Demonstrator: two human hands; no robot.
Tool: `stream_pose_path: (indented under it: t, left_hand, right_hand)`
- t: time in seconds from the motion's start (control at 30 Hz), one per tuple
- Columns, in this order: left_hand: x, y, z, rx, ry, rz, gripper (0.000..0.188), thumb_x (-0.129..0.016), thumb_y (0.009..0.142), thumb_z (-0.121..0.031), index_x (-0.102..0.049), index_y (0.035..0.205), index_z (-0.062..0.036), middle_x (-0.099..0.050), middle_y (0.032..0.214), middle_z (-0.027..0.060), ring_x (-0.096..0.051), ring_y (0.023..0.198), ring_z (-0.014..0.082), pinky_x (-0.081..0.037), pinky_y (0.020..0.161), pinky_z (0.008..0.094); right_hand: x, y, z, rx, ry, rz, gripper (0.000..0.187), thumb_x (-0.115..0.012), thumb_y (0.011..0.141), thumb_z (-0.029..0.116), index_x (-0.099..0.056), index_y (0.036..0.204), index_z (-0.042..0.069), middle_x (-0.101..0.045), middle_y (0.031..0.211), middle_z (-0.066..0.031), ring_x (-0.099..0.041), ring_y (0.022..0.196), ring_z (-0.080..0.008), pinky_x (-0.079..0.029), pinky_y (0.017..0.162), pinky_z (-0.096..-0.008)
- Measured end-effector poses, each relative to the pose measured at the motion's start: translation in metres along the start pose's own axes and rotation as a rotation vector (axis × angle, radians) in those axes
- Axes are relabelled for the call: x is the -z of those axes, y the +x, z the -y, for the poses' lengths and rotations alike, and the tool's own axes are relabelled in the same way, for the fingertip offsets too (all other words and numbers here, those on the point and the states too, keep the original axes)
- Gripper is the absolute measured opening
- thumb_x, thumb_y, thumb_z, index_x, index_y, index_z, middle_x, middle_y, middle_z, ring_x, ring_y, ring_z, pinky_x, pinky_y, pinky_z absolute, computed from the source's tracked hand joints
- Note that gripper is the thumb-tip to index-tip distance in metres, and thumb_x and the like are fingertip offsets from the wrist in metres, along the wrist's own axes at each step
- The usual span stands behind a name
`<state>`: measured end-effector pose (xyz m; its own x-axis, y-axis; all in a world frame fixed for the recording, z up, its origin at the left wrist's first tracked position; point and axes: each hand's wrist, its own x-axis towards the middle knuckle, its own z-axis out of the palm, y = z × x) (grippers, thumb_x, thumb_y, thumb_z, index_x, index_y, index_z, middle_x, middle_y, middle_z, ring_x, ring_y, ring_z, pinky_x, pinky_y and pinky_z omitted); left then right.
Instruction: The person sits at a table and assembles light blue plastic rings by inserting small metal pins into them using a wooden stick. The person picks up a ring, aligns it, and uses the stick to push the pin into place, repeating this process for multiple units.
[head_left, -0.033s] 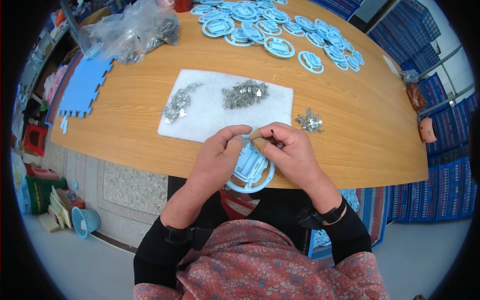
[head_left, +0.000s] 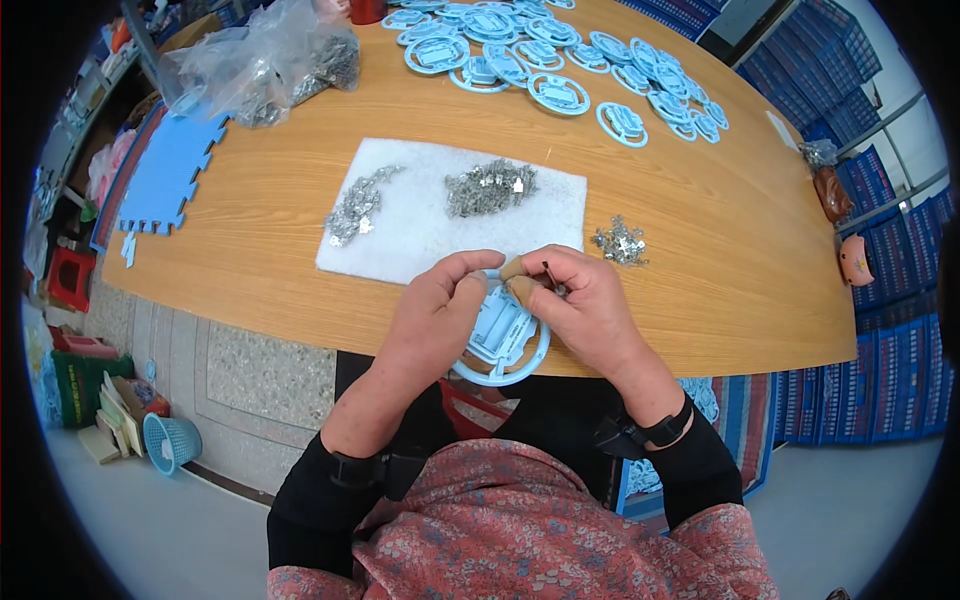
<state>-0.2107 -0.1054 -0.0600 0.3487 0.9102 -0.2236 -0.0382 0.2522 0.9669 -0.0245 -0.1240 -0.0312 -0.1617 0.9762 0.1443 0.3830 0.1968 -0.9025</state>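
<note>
At the table's near edge, my left hand (head_left: pixel 435 305) grips a light-blue toy steering wheel (head_left: pixel 500 330) by its left rim, thumb on top. The wheel is round, with a boxy recess in its middle. My right hand (head_left: pixel 585 300) is closed in a pinch at the wheel's upper rim. Beige covers wrap its thumb and forefinger tips. A thin dark piece (head_left: pixel 548 268) shows among its fingers; its kind and what sits under the fingertips are hidden. Beyond the hands, a white foam pad (head_left: pixel 420 250) bears two heaps of small metal contacts (head_left: pixel 488 190).
Another small pile of metal contacts (head_left: pixel 620 243) lies right of the pad. Many more blue wheels (head_left: pixel 557 94) are spread along the far side. A clear plastic bag (head_left: pixel 255 65) of metal parts and a blue foam mat (head_left: pixel 165 170) are at the left.
</note>
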Motion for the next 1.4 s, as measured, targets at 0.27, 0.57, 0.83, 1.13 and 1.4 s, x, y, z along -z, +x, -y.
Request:
stream_pose_path:
  t: [0.27, 0.57, 0.83, 1.13, 1.4]
  left_hand:
    - [-0.003, -0.004, 0.0, -0.071, 0.088, 0.008, 0.023, -0.055, 0.101, -0.023, -0.065, 0.107, -0.0035, -0.068, 0.088, 0.0042, -0.06, 0.082, 0.0076, -0.05, 0.074, 0.027]
    - [0.001, -0.002, 0.001, -0.181, 0.261, 0.013, 0.017, -0.061, 0.098, -0.023, -0.065, 0.1, -0.0065, -0.067, 0.078, 0.0038, -0.059, 0.073, 0.0077, -0.051, 0.065, 0.029]
    - [0.002, -0.006, -0.005, -0.101, 0.049, -0.007, 0.02, -0.055, 0.101, -0.019, -0.065, 0.106, -0.0026, -0.068, 0.088, 0.003, -0.06, 0.081, 0.0073, -0.05, 0.072, 0.0265]
    - [0.007, -0.004, 0.0, -0.11, 0.041, -0.045, 0.025, -0.049, 0.103, -0.018, -0.065, 0.113, -0.0009, -0.067, 0.095, 0.0032, -0.06, 0.086, 0.0073, -0.05, 0.077, 0.0247]
    - [0.005, -0.005, -0.003, -0.098, 0.154, -0.031, 0.025, -0.049, 0.105, -0.018, -0.062, 0.116, 0.0003, -0.066, 0.099, 0.0019, -0.059, 0.089, 0.0049, -0.051, 0.078, 0.0228]
  right_hand:
    - [-0.001, 0.0, 0.0, -0.187, 0.298, -0.039, 0.017, -0.064, 0.09, 0.007, -0.068, 0.104, -0.002, -0.065, 0.083, 0.0014, -0.055, 0.074, -0.003, -0.048, 0.066, -0.0224]
    - [0.008, 0.003, -0.001, -0.131, 0.029, 0.005, 0.015, -0.062, 0.087, 0.008, -0.065, 0.097, -0.003, -0.061, 0.075, 0.0006, -0.051, 0.07, -0.0043, -0.044, 0.062, -0.0238]
    - [0.014, 0.002, 0.004, -0.158, 0.055, 0.001, 0.014, -0.063, 0.084, 0.006, -0.064, 0.094, -0.002, -0.055, 0.071, 0.0007, -0.046, 0.066, -0.0053, -0.042, 0.06, -0.0242]
    - [-0.005, -0.013, -0.001, 0.063, -0.132, -0.1, 0.015, -0.069, 0.079, 0.002, -0.064, 0.093, -0.001, -0.057, 0.079, -0.0045, -0.053, 0.062, -0.0102, -0.044, 0.057, -0.0261]
    - [-0.012, -0.016, -0.002, 0.253, -0.478, -0.086, 0.021, -0.072, 0.075, 0.002, -0.066, 0.095, 0.003, -0.062, 0.083, -0.0123, -0.064, 0.069, -0.0304, -0.052, 0.061, -0.037]
